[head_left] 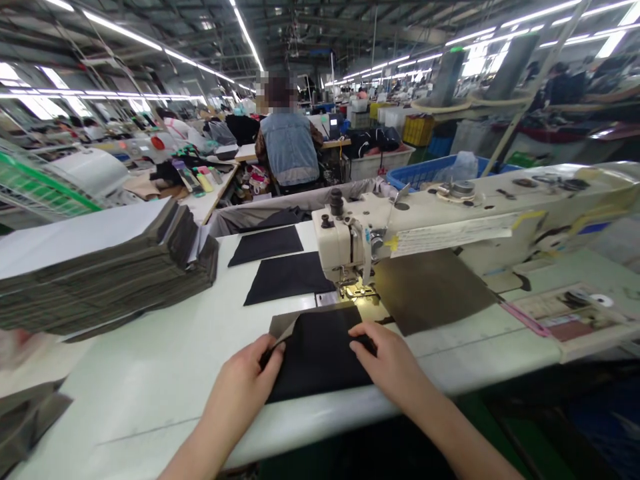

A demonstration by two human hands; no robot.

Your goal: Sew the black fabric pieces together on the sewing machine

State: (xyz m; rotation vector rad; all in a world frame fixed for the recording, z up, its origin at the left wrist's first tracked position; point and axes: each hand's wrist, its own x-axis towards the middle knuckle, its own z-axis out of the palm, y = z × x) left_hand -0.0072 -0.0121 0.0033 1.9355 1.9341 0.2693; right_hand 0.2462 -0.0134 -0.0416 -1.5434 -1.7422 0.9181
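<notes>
Left hand (250,373) pinches black fabric panel (320,353) at 9 o'clock, right hand (386,357) at 3. Sewing machine (425,205) sits at 1 o'clock.

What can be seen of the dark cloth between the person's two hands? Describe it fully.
The dark cloth is a near-black, matte, roughly four-sided panel, lying mostly flat on the pale table before the sewing machine. The left hand pinches its left edge below a raised corner; the right hand grips its right edge. Greyish-brown material shows along its far side; whether underside or another layer, I cannot tell.
</notes>
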